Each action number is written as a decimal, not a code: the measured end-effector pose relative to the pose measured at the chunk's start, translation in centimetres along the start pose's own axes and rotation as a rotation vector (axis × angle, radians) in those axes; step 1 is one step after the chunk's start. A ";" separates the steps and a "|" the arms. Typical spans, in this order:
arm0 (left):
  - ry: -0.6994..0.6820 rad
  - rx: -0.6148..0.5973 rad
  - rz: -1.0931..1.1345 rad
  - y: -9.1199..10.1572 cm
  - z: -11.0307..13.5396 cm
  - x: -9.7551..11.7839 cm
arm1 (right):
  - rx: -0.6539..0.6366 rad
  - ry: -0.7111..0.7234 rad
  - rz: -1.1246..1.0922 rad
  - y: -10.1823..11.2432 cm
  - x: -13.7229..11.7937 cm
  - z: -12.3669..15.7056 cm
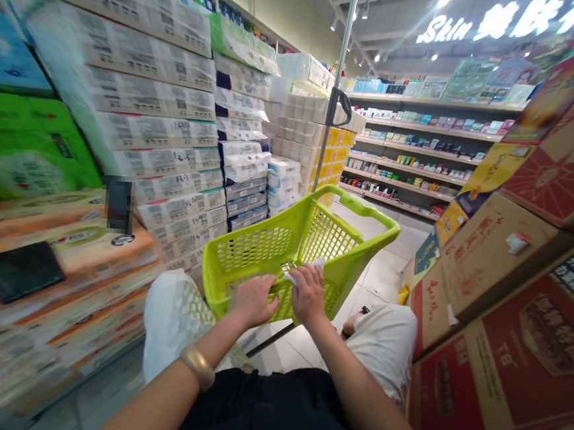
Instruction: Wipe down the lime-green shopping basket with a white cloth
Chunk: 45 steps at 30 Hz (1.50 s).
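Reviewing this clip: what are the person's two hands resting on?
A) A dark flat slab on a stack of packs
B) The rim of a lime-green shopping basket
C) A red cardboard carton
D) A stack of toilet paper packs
B. The left hand and the right hand are both on the near rim of the lime-green plastic shopping basket.

Tissue packs (150, 118), probably, stacked left — cardboard cartons (529, 353) right.
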<state>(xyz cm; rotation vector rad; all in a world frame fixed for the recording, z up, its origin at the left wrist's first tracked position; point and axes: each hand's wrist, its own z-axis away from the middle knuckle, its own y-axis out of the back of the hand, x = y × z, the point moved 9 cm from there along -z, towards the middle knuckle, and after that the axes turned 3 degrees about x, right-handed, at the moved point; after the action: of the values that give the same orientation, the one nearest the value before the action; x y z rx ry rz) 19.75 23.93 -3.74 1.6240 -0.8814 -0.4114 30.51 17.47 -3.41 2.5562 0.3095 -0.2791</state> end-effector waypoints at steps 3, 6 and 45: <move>0.004 -0.026 -0.019 0.0 0.1 -0.1 | -0.060 0.061 -0.040 -1.5 -2.5 0.5; 0.006 -0.041 -0.027 0.0 0.2 -0.4 | -0.088 0.128 -0.016 -0.7 -1.7 0.0; 0.029 -0.051 -0.044 0.3 0.6 -1.1 | 0.003 -0.025 -0.026 -0.7 -2.2 -0.5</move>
<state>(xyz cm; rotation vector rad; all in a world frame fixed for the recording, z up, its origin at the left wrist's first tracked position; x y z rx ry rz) 18.54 24.32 -3.86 1.6006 -0.8090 -0.4367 28.28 17.94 -2.77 2.5513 0.3333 -0.3207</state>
